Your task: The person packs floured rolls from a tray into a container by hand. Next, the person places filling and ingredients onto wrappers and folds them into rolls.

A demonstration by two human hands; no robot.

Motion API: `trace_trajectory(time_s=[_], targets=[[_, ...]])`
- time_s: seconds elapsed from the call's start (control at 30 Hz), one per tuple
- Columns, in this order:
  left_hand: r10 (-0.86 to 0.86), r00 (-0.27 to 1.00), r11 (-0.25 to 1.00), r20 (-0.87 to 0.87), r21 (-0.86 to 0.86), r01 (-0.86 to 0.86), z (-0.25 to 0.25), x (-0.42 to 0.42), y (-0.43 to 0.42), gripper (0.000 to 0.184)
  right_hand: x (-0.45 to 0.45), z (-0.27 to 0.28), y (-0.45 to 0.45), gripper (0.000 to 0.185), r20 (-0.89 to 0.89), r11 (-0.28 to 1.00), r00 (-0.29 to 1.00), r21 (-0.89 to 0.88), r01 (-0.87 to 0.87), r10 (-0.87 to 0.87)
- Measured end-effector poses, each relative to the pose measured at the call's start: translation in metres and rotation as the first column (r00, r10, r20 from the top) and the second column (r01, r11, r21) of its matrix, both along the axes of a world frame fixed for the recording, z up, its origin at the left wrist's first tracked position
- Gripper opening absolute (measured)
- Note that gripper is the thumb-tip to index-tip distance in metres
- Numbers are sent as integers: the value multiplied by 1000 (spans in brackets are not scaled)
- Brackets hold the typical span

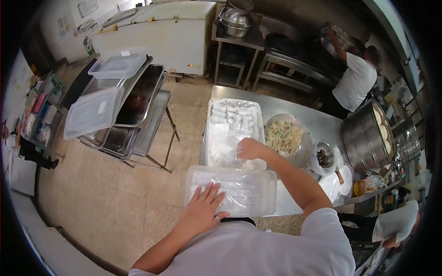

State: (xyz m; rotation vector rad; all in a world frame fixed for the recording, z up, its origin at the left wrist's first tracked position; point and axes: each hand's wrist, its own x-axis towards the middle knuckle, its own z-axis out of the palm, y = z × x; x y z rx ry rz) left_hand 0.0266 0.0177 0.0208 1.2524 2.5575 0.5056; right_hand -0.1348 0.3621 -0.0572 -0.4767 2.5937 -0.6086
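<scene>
The right hand (pixel 251 149) is hovering low at the tray (pixel 208 149), fingers curled, their grip impossible to tell; the left hand (pixel 202 208), fingers spread, is resting on a plastic-covered box (pixel 260 188) at the tray's near end. White rolls (pixel 233 116) are filling the tray's far part, seemingly done; its near part is showing mostly flour (pixel 217 142), and plenty of filling (pixel 282 135) is sitting right of the tray, apparently left to use.

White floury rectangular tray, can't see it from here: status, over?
Left hand spread on translucent rectangular plastic container. Right hand over tray, grip unclear. White cylindrical rolls at far end, uncovered.
</scene>
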Motion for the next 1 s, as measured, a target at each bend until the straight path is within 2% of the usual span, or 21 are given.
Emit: trace_trajectory(time_s=[0.1, 0.2, 0.3, 0.4, 0.5, 0.6, 0.7, 0.8, 0.9, 1.0], targets=[[3, 1000, 1000, 10, -11, -3, -2, 0, 1, 75, -7, -12, 3, 44, 10, 937, 946, 143, 320, -325], [0, 1000, 1000, 16, -17, 0, -5, -1, 2, 75, -6, -14, -16, 53, 202, 897, 874, 88, 433, -441], [9, 1000, 1000, 12, -12, -8, -7, 0, 2, 75, -13, 4, -46, 58, 334, 922, 860, 96, 375, -385], [16, 1000, 1000, 0, -5, -16, -4, 0, 2, 74, -20, -32, -54, 54, 190, 986, 968, 71, 154, -165], [16, 1000, 1000, 4, -8, -16, -5, 0, 2, 75, -29, -40, -46, 47, 221, 991, 966, 33, 130, -134], [17, 1000, 1000, 2, -14, -17, -5, -1, 3, 75, -27, -38, -27, 43, -12, 953, 973, -201, 225, -232], [8, 1000, 1000, 1, -22, -8, -5, 1, 2, 76, -1, -7, -30, 48, 193, 968, 955, -73, 242, -224], [3, 1000, 1000, -10, -20, -4, -6, -1, 2, 76, -9, -22, -19, 51, -58, 994, 993, -39, 99, -101], [6, 1000, 1000, -7, -8, -6, -7, 0, 1, 76, -8, -18, -14, 49, -162, 997, 984, -45, 63, -70], [5, 1000, 1000, 6, -1, -5, -6, -1, 1, 76, -10, 0, -12, 39, -59, 997, 995, 5, 77, -77]])
